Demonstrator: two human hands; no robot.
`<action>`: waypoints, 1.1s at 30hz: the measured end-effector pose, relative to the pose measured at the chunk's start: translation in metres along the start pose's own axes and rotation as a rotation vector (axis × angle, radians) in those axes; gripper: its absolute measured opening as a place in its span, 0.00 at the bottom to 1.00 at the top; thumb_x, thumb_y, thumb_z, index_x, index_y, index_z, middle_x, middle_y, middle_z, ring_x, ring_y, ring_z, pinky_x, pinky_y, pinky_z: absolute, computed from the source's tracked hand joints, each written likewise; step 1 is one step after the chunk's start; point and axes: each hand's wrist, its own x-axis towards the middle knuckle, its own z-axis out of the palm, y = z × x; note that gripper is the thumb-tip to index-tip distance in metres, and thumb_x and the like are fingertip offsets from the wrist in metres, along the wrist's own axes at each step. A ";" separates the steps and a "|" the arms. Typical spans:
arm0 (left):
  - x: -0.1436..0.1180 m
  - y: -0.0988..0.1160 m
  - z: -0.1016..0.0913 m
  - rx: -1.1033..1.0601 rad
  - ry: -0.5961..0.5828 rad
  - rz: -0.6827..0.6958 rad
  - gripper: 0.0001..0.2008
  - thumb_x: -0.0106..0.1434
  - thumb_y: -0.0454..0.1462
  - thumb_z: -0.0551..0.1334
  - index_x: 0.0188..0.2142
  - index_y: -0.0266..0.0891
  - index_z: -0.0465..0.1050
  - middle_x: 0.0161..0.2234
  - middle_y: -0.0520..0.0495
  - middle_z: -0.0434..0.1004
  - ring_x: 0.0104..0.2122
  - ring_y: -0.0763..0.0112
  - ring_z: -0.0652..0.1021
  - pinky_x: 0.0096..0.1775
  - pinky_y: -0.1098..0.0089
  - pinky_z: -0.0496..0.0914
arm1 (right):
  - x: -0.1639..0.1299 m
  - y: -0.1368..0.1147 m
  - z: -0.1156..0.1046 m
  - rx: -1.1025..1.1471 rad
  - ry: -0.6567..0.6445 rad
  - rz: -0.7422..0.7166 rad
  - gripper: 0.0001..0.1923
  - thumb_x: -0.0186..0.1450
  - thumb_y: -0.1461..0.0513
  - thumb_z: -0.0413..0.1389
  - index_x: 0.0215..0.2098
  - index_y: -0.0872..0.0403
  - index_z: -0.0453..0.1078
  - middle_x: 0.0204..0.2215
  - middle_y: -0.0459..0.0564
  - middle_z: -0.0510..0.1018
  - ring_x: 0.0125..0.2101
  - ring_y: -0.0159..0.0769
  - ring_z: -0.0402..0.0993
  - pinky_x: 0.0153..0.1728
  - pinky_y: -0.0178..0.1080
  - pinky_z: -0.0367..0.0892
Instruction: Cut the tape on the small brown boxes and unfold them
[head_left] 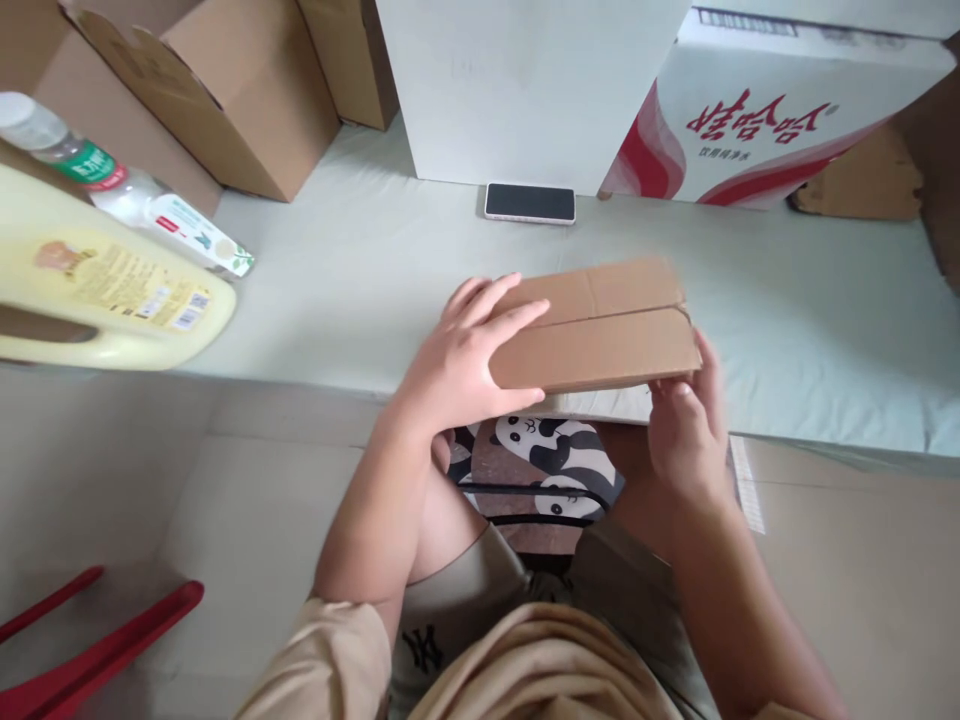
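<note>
Small cardboard box (596, 325), flaps folded shut, at the near edge of a pale green table (360, 280), just above the lap. Left hand (469, 360) flat across the flaps, fingers spread, pressing down; right hand (686, 425) curled against the near right corner, steadying. Closing stage, by appearances; seam unsealed, calling for tape. Beyond: phone (529, 202), yellow jug (105, 290), water bottle (127, 185), stacked cartons (757, 120).
</note>
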 end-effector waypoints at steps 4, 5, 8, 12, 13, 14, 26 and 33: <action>-0.014 -0.020 -0.005 -0.072 0.088 -0.122 0.47 0.56 0.50 0.74 0.72 0.52 0.60 0.77 0.41 0.52 0.75 0.37 0.56 0.72 0.37 0.56 | -0.013 0.018 -0.006 0.118 -0.021 0.292 0.32 0.68 0.44 0.56 0.68 0.40 0.61 0.70 0.51 0.69 0.71 0.47 0.64 0.74 0.62 0.54; -0.016 -0.026 -0.005 -0.119 0.135 -0.150 0.50 0.55 0.51 0.75 0.73 0.52 0.58 0.76 0.40 0.54 0.75 0.37 0.57 0.72 0.39 0.56 | -0.014 0.020 -0.006 0.115 -0.053 0.367 0.33 0.68 0.43 0.56 0.68 0.40 0.62 0.71 0.52 0.68 0.71 0.47 0.64 0.74 0.62 0.54; -0.018 -0.039 -0.003 -0.404 0.338 -0.194 0.56 0.49 0.54 0.78 0.73 0.48 0.58 0.74 0.38 0.61 0.73 0.39 0.62 0.73 0.45 0.59 | -0.009 0.016 -0.004 0.089 -0.238 0.480 0.35 0.68 0.41 0.57 0.68 0.41 0.63 0.73 0.51 0.65 0.73 0.48 0.61 0.75 0.60 0.54; -0.024 -0.027 0.019 -0.989 0.420 -0.277 0.37 0.54 0.56 0.74 0.59 0.46 0.74 0.61 0.42 0.80 0.66 0.44 0.74 0.65 0.51 0.72 | -0.004 -0.006 -0.004 0.043 -0.450 0.394 0.39 0.67 0.39 0.59 0.72 0.38 0.61 0.76 0.48 0.59 0.76 0.53 0.54 0.75 0.64 0.53; -0.027 -0.019 0.029 -1.120 0.443 -0.333 0.32 0.56 0.59 0.72 0.52 0.43 0.78 0.54 0.42 0.84 0.64 0.44 0.77 0.62 0.50 0.75 | -0.005 -0.012 -0.006 0.078 -0.463 0.321 0.40 0.67 0.39 0.59 0.73 0.39 0.59 0.76 0.48 0.58 0.76 0.53 0.53 0.75 0.64 0.53; -0.031 -0.008 0.041 -1.236 0.460 -0.402 0.29 0.57 0.61 0.70 0.46 0.42 0.80 0.49 0.42 0.86 0.61 0.44 0.79 0.60 0.50 0.77 | -0.008 -0.016 -0.008 0.127 -0.456 0.237 0.40 0.68 0.40 0.59 0.74 0.39 0.57 0.76 0.48 0.58 0.76 0.52 0.53 0.75 0.63 0.54; -0.028 0.079 0.157 -1.755 0.253 -0.947 0.21 0.51 0.46 0.78 0.42 0.40 0.82 0.40 0.46 0.89 0.36 0.61 0.86 0.37 0.66 0.80 | -0.010 0.009 -0.048 0.159 -0.191 -0.125 0.28 0.71 0.47 0.56 0.66 0.46 0.65 0.67 0.56 0.72 0.67 0.53 0.69 0.68 0.60 0.67; -0.039 0.072 0.149 -1.759 0.375 -0.917 0.20 0.60 0.52 0.69 0.42 0.38 0.81 0.38 0.44 0.88 0.39 0.57 0.86 0.41 0.60 0.81 | -0.012 0.028 -0.048 0.357 -0.245 -0.022 0.28 0.72 0.42 0.51 0.66 0.41 0.63 0.68 0.53 0.70 0.71 0.51 0.64 0.69 0.59 0.64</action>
